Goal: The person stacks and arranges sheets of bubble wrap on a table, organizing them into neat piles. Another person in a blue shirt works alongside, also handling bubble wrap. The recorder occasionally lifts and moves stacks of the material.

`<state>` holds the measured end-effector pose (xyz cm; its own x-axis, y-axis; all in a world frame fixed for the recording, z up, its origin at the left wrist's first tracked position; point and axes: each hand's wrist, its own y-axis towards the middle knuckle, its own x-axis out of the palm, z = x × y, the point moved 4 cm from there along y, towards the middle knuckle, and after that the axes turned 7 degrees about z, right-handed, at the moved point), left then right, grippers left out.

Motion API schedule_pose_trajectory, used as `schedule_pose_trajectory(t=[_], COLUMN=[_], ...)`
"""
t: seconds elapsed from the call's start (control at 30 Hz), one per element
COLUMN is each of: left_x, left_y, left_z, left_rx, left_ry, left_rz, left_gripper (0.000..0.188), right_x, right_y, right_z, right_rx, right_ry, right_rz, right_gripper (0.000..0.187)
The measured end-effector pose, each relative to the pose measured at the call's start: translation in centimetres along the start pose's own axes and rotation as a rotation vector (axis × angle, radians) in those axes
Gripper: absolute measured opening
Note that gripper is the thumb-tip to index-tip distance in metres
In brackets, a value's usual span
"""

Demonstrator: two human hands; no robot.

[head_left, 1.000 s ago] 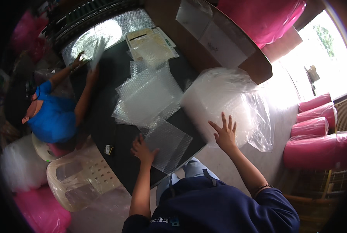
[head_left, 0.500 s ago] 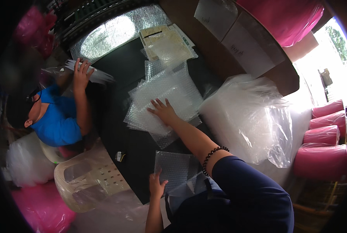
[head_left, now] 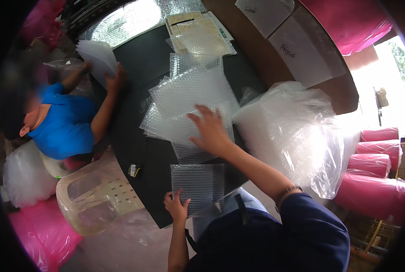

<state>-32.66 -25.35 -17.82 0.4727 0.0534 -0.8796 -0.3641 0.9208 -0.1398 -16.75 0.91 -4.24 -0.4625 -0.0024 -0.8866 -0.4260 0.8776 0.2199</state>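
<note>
A small clear bubble-wrap sheet (head_left: pixel 200 179) lies near the table's front edge. My left hand (head_left: pixel 177 207) rests on its left margin, thumb and fingers apart. Beyond it spreads a loose pile of bubble-wrap sheets (head_left: pixel 189 97), fanned at several angles. My right hand (head_left: pixel 209 131) is over the near right part of this pile, fingers spread and slightly blurred, nothing visible in them. Whether its fingertips touch the top sheet, I cannot tell.
A co-worker in a blue shirt (head_left: pixel 64 120) handles pale sheets (head_left: pixel 98 59) at left. A large clear plastic bundle (head_left: pixel 297 136) stands right of the dark table (head_left: pixel 141 63). Papers (head_left: pixel 198 34) lie at the back. A small white object (head_left: pixel 133 170) sits near the left edge.
My right hand has drawn back toward me and right across the pile, fingers wider apart. The small sheet and my left hand have shifted slightly in view. The co-worker's sheets now stand more upright.
</note>
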Motion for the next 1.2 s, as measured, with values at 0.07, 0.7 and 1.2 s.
schedule_pose_trajectory(t=[0.07, 0.7, 1.2], left_x=[0.1, -4.3, -11.4], left_y=[-0.5, 6.3, 3.0], left_z=[1.0, 35.1, 38.4], left_rx=[-0.059, 0.274, 0.407], left_ry=[0.095, -1.265, -1.589], left_rz=[0.091, -0.599, -0.542], left_gripper=[0.056, 0.035, 0.039], right_x=[-8.6, -21.4, -9.9], right_y=[-3.5, -12.8, -6.3], right_z=[2.1, 5.7, 9.0], right_rx=[0.024, 0.493, -0.3], right_ry=[-0.162, 0.957, -0.714], right_rz=[0.31, -0.671, -0.486], right_gripper=[0.068, 0.022, 0.01])
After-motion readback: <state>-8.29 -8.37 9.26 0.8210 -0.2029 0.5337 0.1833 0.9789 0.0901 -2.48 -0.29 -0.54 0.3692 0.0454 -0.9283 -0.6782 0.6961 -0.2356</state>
